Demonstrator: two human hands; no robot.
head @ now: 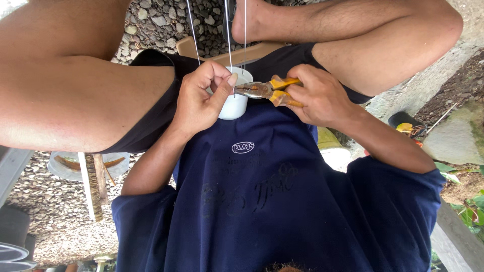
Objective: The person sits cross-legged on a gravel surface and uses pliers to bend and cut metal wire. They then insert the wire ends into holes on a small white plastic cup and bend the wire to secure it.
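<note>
— Pinching what, the left hand [197, 99]?

— One thin grey wire [228, 30], at the rim of a small white plastic cup [233, 105]. Thumb and forefinger are pressed narrow on it; the other fingers are curled in against the cup's left side.

— Right hand [322, 96]?

— Wrapped around the handles of a pair of steel pliers with yellow-orange grips [267, 90]. The nose points left and meets the wire just beside the left thumb, over the cup's mouth. Cannot tell whether the nose actually bites the wire.

— Where does the cup sit?

— Centre of the scene, between the two hands, against the lap: navy blue short-sleeved shirt [262, 201] on the near side, black shorts [161, 108] on the left. Whether it rests on the lap or hangs, cannot tell.

— More wires?

— Two more thin grey strands: one to the left [193, 30], one to the right [245, 30]. All three run from the cup's rim straight to the far edge.

— Legs?

— Bare. Left thigh fills the far left. Right leg is folded across the far right, its foot on a pale brown wooden board [252, 50].

— Ground?

— Grey gravel [161, 20] on the far side and again near left. A round white container [75, 166] lies at left under the thigh, with a strip of rough wood [93, 186] beside it. At right there are flat stones, green leaves and a black-and-yellow object too small to identify.
</note>
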